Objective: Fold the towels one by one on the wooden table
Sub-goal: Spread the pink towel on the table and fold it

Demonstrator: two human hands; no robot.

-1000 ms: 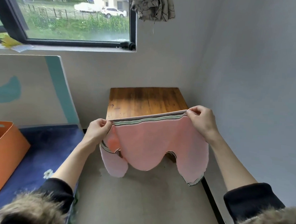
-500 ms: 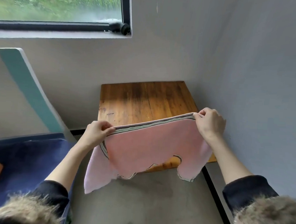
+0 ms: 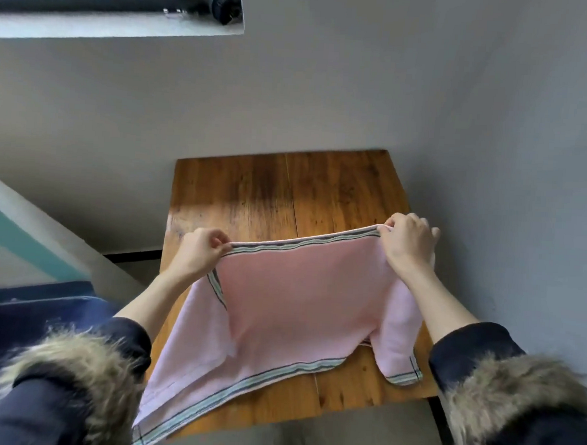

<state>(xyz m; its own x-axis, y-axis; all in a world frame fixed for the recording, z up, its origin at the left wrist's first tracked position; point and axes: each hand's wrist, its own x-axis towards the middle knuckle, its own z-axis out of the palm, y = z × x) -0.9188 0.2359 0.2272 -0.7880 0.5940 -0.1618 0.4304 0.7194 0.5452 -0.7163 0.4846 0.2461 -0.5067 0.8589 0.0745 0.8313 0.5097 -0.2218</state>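
Note:
A pink towel (image 3: 295,300) with grey and green striped borders hangs doubled over the wooden table (image 3: 280,194). My left hand (image 3: 202,251) pinches its upper left corner. My right hand (image 3: 408,243) pinches the upper right corner, so the striped top edge stretches between them above the tabletop. The towel's lower part drapes onto the near half of the table, and its bottom left corner hangs past the front edge. The far half of the tabletop shows bare wood.
The table stands in a corner, with grey walls (image 3: 495,113) behind it and to its right. A window sill (image 3: 115,29) is at the upper left. A dark blue mat (image 3: 32,310) lies on the floor at the left, beside a white and teal board (image 3: 22,238).
Both hands have carried the towel forward over the table, and its lower part now lies on the wood instead of hanging in front of it. The view has tilted down and moved closer.

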